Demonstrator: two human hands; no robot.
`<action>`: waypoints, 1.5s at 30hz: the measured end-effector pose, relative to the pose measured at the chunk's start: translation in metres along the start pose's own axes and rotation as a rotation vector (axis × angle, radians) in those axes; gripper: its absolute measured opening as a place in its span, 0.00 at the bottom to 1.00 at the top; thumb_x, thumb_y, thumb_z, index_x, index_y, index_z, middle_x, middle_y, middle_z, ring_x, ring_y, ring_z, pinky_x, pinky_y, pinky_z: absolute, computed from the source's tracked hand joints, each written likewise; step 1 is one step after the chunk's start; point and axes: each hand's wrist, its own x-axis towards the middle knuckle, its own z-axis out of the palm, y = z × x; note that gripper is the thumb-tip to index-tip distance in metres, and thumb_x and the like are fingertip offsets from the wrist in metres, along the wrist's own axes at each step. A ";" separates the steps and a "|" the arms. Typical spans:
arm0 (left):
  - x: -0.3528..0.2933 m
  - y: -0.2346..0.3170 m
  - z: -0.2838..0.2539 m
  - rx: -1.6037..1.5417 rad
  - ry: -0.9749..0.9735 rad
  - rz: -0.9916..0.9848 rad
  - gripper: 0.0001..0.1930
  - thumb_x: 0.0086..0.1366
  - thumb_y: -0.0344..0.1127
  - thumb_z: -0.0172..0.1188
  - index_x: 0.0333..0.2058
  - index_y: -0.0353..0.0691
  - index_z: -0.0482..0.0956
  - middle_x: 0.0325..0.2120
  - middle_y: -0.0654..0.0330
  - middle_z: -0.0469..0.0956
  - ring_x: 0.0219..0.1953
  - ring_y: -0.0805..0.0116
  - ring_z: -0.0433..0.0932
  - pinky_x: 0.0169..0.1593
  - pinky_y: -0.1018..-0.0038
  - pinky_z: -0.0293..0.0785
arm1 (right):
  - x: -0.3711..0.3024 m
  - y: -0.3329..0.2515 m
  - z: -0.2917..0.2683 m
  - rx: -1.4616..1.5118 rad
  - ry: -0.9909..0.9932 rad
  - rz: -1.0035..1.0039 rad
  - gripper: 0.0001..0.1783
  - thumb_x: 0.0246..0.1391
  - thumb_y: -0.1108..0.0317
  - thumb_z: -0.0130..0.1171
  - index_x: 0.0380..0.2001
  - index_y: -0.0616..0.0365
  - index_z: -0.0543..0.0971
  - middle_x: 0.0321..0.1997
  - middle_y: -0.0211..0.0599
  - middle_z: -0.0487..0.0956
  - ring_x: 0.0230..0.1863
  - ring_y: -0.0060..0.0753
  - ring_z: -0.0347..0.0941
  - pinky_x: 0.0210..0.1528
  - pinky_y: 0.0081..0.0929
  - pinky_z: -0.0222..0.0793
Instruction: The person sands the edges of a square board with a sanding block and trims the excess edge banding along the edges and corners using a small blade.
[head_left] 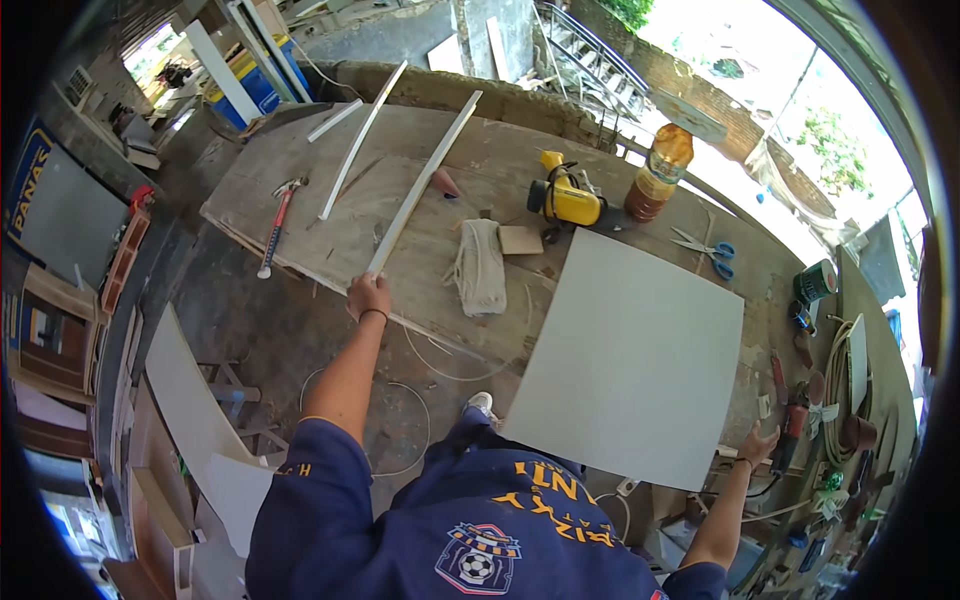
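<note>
My left hand is closed round the near end of a long white strip, which lies slanting away across the worktable. Beyond the right edge of a large white board, my right hand has its fingers apart and holds nothing. It is nearest to a red power tool at the table's right side. Two other pale strips, a longer one and a short one, lie farther left. A hammer with a red handle rests near the table's left edge.
Beside the board lie folded off-white cloth and a small wooden block. Behind it stand a yellow power tool and a large plastic bottle. Blue-handled scissors, a green can and coiled hose lie right.
</note>
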 end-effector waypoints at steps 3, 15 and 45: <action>0.051 0.009 -0.004 0.096 -0.051 -0.097 0.21 0.63 0.54 0.52 0.50 0.51 0.77 0.52 0.58 0.71 0.56 0.58 0.69 0.54 0.53 0.67 | -0.068 -0.030 -0.029 0.100 -0.065 0.032 0.33 0.55 0.57 0.59 0.59 0.63 0.65 0.62 0.52 0.66 0.63 0.52 0.61 0.63 0.43 0.57; 0.175 -0.024 0.069 0.017 -0.114 -0.014 0.15 0.50 0.53 0.63 0.38 0.62 0.86 0.40 0.62 0.83 0.45 0.52 0.78 0.47 0.45 0.69 | -0.295 -0.119 -0.117 0.170 -0.084 0.042 0.20 0.50 0.63 0.61 0.45 0.61 0.77 0.47 0.48 0.77 0.50 0.49 0.72 0.55 0.38 0.65; -0.354 0.122 -0.053 -0.348 -1.543 1.217 0.06 0.59 0.25 0.58 0.36 0.34 0.79 0.30 0.54 0.82 0.32 0.66 0.82 0.37 0.74 0.75 | -0.349 -0.133 -0.186 1.132 -1.253 0.214 0.11 0.57 0.69 0.52 0.37 0.66 0.76 0.28 0.38 0.81 0.31 0.26 0.78 0.36 0.24 0.75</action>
